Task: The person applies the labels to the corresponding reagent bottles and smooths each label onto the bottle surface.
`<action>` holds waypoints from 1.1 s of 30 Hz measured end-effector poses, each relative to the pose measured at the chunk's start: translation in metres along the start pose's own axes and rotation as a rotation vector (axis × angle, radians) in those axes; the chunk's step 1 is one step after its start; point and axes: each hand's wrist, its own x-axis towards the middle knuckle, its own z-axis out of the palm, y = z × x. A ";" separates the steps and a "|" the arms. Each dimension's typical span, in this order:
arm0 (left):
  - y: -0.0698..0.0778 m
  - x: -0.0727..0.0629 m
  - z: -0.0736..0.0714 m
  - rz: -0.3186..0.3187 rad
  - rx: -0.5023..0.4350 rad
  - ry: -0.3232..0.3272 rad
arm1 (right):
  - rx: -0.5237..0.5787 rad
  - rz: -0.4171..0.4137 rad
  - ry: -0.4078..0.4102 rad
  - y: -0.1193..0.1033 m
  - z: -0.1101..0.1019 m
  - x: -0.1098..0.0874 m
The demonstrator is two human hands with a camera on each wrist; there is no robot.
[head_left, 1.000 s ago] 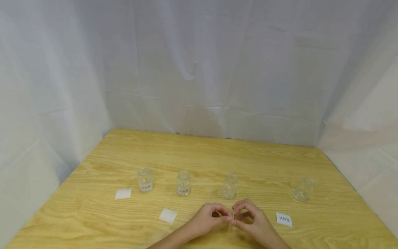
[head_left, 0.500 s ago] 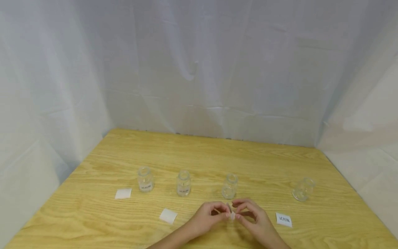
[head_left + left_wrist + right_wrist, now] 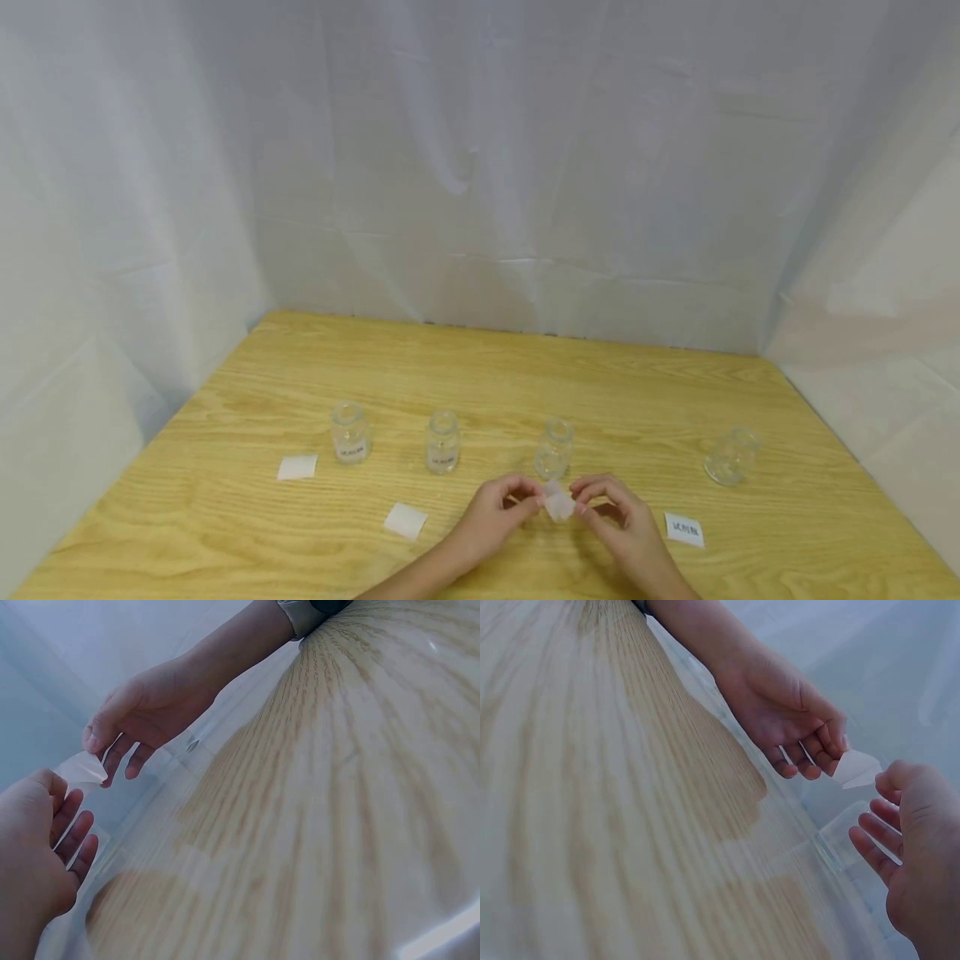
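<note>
My left hand (image 3: 498, 512) and right hand (image 3: 618, 521) face each other above the table's front middle. Between them is a small white label (image 3: 558, 502), which shows two overlapping layers. Thumb and fingertips of the left hand pinch its left side; those of the right hand pinch its right side. The left wrist view shows the same white label (image 3: 84, 768) stretched between both hands, and in the right wrist view the label (image 3: 857, 769) has a crease. Just behind the hands stands a clear glass bottle (image 3: 554, 450) with no label visible on it.
Two glass bottles bearing printed labels stand to the left, one bottle (image 3: 351, 433) and another bottle (image 3: 443, 442). A further bottle (image 3: 731, 457) at right appears tilted. Blank white pieces lie at left, one piece (image 3: 297, 467) and another piece (image 3: 406, 521). A printed label (image 3: 684, 529) lies right.
The white piece, edge-on between the fingertips before, now shows its flat faces. My hands have drawn slightly apart, each still pinching it. The bottles have not moved.
</note>
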 end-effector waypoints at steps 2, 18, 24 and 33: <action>0.001 0.000 0.000 0.001 -0.007 0.016 | 0.000 -0.001 0.017 0.000 0.000 0.000; 0.003 0.000 -0.003 -0.032 -0.041 0.143 | 0.006 0.157 0.121 -0.002 -0.001 0.001; 0.008 0.000 -0.004 -0.075 -0.093 0.212 | -0.005 0.207 0.200 -0.003 -0.002 0.003; 0.003 -0.003 -0.008 -0.105 -0.017 0.014 | 0.025 0.319 0.323 -0.004 -0.003 0.009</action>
